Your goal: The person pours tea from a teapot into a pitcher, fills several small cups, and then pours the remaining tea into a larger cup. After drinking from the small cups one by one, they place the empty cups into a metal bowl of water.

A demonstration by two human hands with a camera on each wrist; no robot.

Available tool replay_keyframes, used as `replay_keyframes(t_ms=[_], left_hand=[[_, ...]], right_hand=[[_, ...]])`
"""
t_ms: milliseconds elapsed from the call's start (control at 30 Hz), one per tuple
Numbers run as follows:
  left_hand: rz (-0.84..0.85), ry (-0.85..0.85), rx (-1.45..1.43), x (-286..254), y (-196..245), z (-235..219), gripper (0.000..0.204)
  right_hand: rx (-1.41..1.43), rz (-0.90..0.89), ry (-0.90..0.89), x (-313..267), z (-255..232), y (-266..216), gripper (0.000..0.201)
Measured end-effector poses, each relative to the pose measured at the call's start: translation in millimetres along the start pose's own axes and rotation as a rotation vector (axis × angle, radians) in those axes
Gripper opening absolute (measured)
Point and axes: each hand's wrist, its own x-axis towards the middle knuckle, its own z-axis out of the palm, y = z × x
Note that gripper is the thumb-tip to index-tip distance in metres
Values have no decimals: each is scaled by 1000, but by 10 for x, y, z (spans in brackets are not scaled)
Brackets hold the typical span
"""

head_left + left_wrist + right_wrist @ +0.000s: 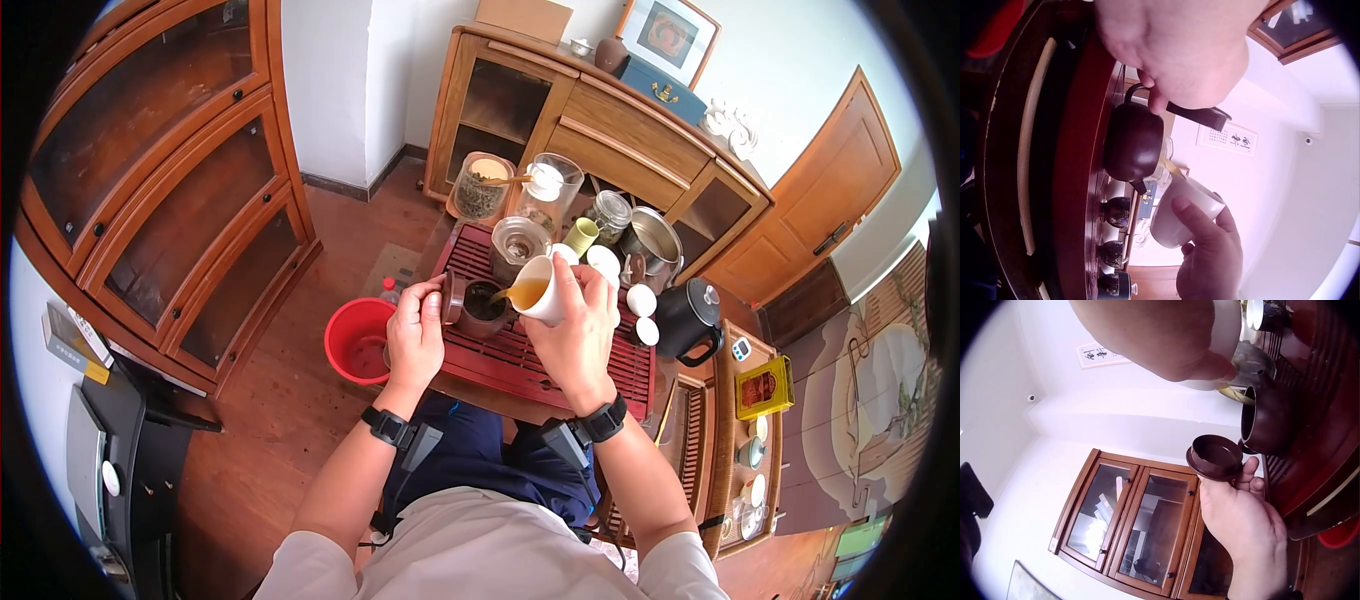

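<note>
A dark brown teapot (1134, 142) stands on the red slatted tray (600, 372). The right hand (578, 335) grips a white cup (541, 290), tilted over the pot's mouth, and amber liquid (1235, 395) streams from it into the pot. Beside the pot, the left hand (415, 335) holds the brown lid (1216, 456) on edge between thumb and fingers, off the pot. In the left wrist view the right hand's thumb lies along the cup (1179, 212).
A glass vessel (520, 240), jars (480, 188), a green cup (581, 235) and small white cups (641, 300) stand behind and right of the pot. A black kettle (690, 318) is at the right; a red bucket (358, 340) sits left of the tray.
</note>
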Motion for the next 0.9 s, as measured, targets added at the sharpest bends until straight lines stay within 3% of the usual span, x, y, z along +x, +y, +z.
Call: replay_keyframes(t_ms=[900], left_hand=[[-78, -8, -43, 10, 163, -20, 19]], right_hand=[[-39, -119, -40, 118, -40, -91, 85]])
